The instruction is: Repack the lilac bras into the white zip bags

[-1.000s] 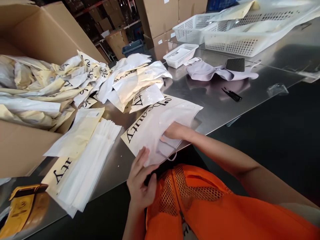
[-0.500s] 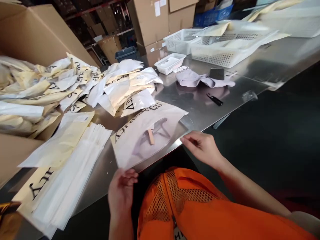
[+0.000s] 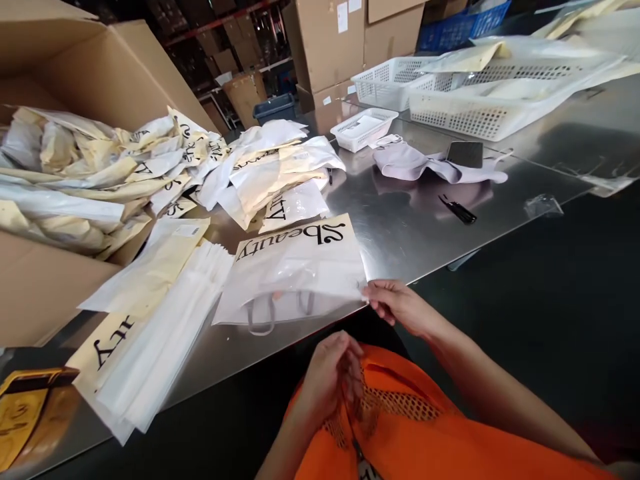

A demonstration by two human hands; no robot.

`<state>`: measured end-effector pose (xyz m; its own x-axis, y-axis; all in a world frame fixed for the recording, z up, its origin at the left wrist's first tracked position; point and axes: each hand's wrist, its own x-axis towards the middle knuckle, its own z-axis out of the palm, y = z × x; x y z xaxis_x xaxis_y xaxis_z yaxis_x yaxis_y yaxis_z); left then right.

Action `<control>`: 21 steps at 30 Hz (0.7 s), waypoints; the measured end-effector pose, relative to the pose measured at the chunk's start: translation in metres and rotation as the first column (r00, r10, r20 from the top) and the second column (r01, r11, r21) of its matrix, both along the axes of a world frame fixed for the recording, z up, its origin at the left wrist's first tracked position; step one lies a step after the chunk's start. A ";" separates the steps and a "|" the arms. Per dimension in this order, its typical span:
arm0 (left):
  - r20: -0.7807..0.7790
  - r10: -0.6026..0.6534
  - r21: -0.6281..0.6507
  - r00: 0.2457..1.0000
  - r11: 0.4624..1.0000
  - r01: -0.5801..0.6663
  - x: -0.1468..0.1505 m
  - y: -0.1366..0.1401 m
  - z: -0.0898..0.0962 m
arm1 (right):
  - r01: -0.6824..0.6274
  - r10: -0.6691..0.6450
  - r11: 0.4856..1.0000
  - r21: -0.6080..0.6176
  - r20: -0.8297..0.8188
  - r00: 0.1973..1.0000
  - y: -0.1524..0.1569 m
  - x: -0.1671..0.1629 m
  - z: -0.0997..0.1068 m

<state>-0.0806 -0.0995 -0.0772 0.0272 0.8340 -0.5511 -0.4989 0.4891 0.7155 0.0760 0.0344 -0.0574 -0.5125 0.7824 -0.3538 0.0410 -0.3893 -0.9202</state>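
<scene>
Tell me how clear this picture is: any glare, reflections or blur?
Head view: pale glare on the steel table, with the lilac cloth mirrored dimly in it; head view: shiny patches on the plastic bag by the right hand; head view: background shelves dark and soft, while the bag's black lettering is legible.

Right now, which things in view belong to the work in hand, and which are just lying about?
In the work, it seems:
printed bag, pinched at a corner by the right hand
grey strap showing at its near edge
probably the stack of flat packaging

Apparently lying about:
dark flat device
thin black object, use unclear
clear plastic scrap
</scene>
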 end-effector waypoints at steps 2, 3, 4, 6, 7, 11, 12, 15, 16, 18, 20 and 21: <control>0.013 -0.108 0.061 0.994 0.992 0.107 0.017 0.014 0.001 | -0.046 0.046 0.999 0.000 -0.030 0.999 -0.018 -0.001 -0.001; -0.005 -0.127 0.093 0.992 0.988 0.127 0.025 0.020 0.002 | -0.065 0.065 0.998 0.006 -0.053 0.996 -0.026 -0.001 -0.003; -0.032 -0.132 0.125 0.991 0.983 0.134 0.032 0.026 0.002 | -0.074 0.075 0.997 0.016 -0.082 0.994 -0.034 -0.001 -0.005; -0.081 -0.092 0.175 0.992 0.979 0.105 0.045 0.033 0.003 | -0.063 0.068 0.997 0.042 -0.138 0.988 -0.046 0.001 -0.009; -0.097 -0.051 0.196 0.994 0.978 0.069 0.050 0.035 0.004 | -0.047 0.054 0.998 0.051 -0.151 0.987 -0.049 0.002 -0.012; -0.044 0.184 0.191 0.982 0.966 -0.172 0.044 0.038 0.013 | 0.017 -0.015 1.000 0.014 -0.137 0.990 -0.050 0.006 -0.014; -0.007 0.276 0.159 0.961 0.949 -0.271 0.033 0.036 0.018 | 0.053 -0.055 0.998 -0.015 -0.152 0.987 -0.047 0.008 -0.012; 0.089 0.604 0.058 0.792 0.791 -0.609 -0.018 0.021 0.038 | 0.161 -0.177 0.983 -0.086 -0.234 0.956 -0.037 0.018 0.001; 0.105 0.689 0.054 0.717 0.716 -0.696 -0.037 0.013 0.045 | 0.187 -0.206 0.977 -0.099 -0.254 0.945 -0.034 0.022 0.006; 0.135 0.795 0.070 0.592 0.588 -0.806 -0.072 -0.003 0.055 | 0.228 -0.252 0.967 -0.117 -0.266 0.930 -0.027 0.030 0.015; 0.153 0.843 0.090 0.515 0.507 -0.857 -0.096 -0.017 0.062 | 0.248 -0.275 0.960 -0.131 -0.259 0.926 -0.020 0.035 0.021; 0.159 0.854 0.098 0.495 0.485 -0.869 -0.104 -0.022 0.064 | 0.253 -0.279 0.959 -0.129 -0.254 0.926 -0.017 0.036 0.021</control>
